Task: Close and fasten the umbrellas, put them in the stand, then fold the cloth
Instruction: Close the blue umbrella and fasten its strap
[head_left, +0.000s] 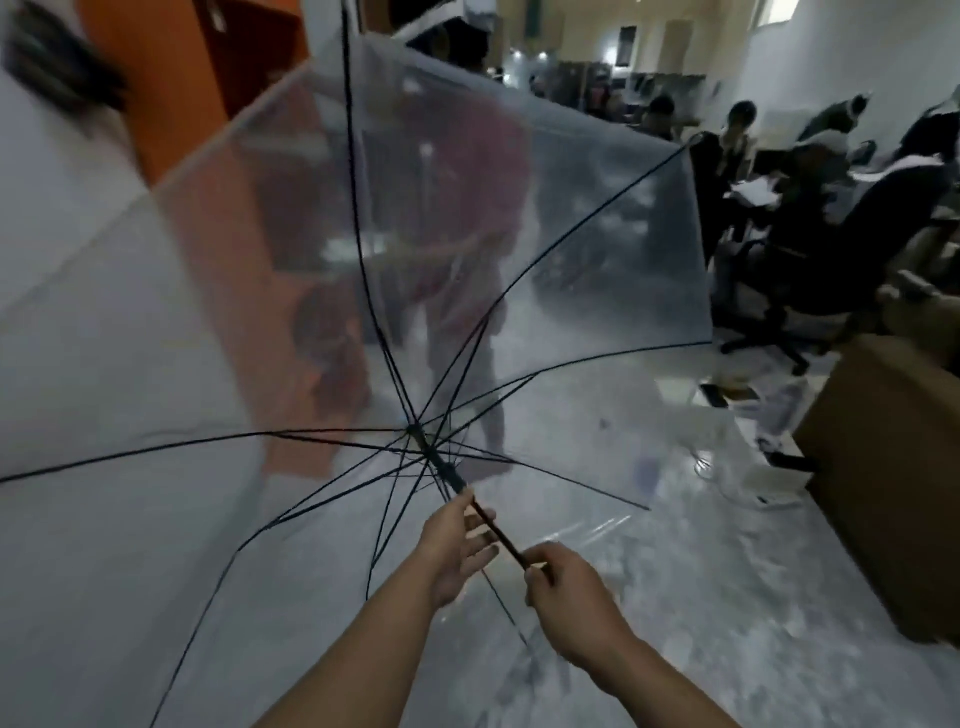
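Umbrella: a clear umbrella (467, 218) with black ribs stood fully open, its canopy facing away from the camera and filling most of the view.
Shaft: the thin black shaft (498, 530) ran from the hub at the canopy's middle down toward the person.
Left hand: the left hand (457, 551) reached up along the shaft, fingers loosely spread and only partly curled, touching the shaft just below the black sleeve under the hub; whether it truly gripped I could not tell.
Right hand: the right hand (566, 597) was closed around the lower end of the shaft, holding the umbrella up.
In the way: the open canopy hid much of what lay ahead; a standing person in dark red clothes (457, 208) showed only dimly through the plastic.
Left side: an orange cabinet (171, 88) stood behind the canopy's left edge, beside a pale wall.
Right side: a brown cardboard box (893, 467) sat on the floor near the canopy's right rim, with a black office chair (779, 322) further back.
Background: seated people (821, 156) were gathered at the far right, blurred.
Floor: the pale, glossy floor (727, 597) looked mottled grey and white, with small items scattered near the box, too blurred to name.
Room: a large indoor hall with cream walls and lights at the far end; the whole view was motion-blurred.
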